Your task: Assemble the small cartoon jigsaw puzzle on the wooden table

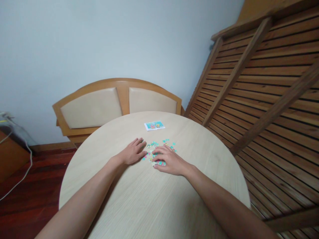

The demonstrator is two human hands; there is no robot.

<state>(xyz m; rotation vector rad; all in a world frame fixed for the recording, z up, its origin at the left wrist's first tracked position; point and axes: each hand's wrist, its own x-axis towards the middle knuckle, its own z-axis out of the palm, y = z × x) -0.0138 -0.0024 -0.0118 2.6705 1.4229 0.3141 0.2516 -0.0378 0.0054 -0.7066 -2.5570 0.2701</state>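
Small jigsaw puzzle pieces [152, 144], turquoise, white, pink and yellow, lie in a loose scatter on the round pale wooden table [139, 202]. My left hand [133, 151] rests palm down at the left side of the scatter, its fingers stretched out and spread. Over the right part of the pieces lies my right hand [169, 160], fingers apart and slightly bent; some pieces beneath it are hidden. Beyond both hands, a small picture card [154, 125] with a turquoise cartoon scene lies flat on the table.
Behind the table stands a wooden headboard [126, 99] with cream panels, against a pale wall. A large slatted wooden frame [259, 83] leans along the right side. At the left, a white cable [31, 159] hangs beside a brown cabinet [11, 156] above the dark red floor.
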